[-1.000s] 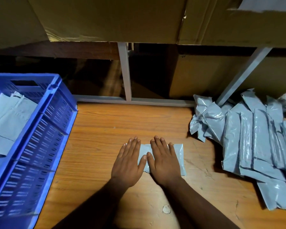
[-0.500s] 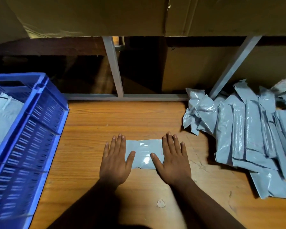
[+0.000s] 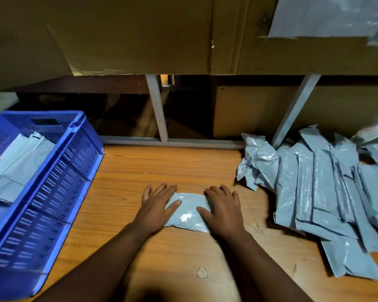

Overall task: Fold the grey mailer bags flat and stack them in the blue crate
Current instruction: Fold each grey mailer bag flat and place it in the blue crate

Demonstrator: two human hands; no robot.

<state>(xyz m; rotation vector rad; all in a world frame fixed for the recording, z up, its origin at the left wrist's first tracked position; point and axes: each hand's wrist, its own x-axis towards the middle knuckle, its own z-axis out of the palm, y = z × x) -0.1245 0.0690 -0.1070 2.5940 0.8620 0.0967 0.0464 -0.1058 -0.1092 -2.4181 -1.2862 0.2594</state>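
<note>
A folded grey bag [image 3: 187, 211] lies on the desk [image 3: 127, 171] in the middle, and it is pressed down by both hands. The left hand [image 3: 156, 204] is laid on the bag's left end, and the right hand [image 3: 224, 207] is laid on its right end. The fingers of both hands are kept mostly straight and spread, with the right ones bent a little, and nothing is gripped by them. The thumbs are pointed in toward each other across the bag. The hands are probably held flat like this so the air is pushed out and the fold is kept down.

At the left, a blue crate [image 3: 59, 171] is set on the desk, near enough to be reached. Some flat bags [image 3: 18, 162] are already stacked inside it. At the right, a pile of loose bags [image 3: 319, 190] is heaped near the far edge, so more work is left. The pressed bag is not yet in the crate. It will likely need to be lifted with care so the fold does not spring open.
</note>
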